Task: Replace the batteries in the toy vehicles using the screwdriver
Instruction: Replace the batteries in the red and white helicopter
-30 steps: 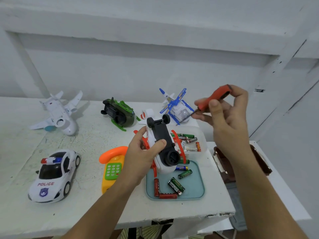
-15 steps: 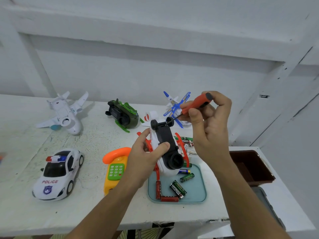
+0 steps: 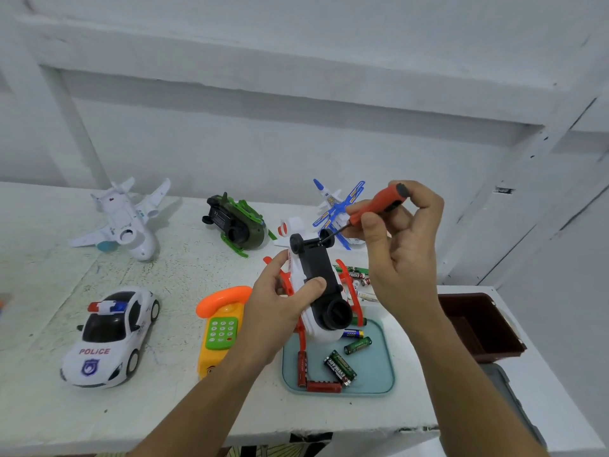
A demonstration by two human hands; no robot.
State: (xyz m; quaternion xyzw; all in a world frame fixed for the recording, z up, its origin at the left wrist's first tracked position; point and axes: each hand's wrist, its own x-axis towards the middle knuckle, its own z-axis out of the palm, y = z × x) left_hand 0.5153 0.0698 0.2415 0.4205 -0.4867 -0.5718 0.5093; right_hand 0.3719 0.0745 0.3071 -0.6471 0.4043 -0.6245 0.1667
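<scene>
Your left hand (image 3: pixel 280 305) gripping an upturned white-and-orange plastic toy helicopter (image 3: pixel 321 291) above the teal battery tray (image 3: pixel 384 367), your right hand (image 3: pixel 400 245) pinching an orange-handled screwdriver (image 3: pixel 375 209), tip at its black underside

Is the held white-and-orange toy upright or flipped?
Flipped: the white-and-orange plastic toy vehicle in the left hand shows its black wheeled underside up.

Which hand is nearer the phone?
Left. The left hand grips the white toy just right of the phone; the right hand holds the screwdriver farther right.
</scene>
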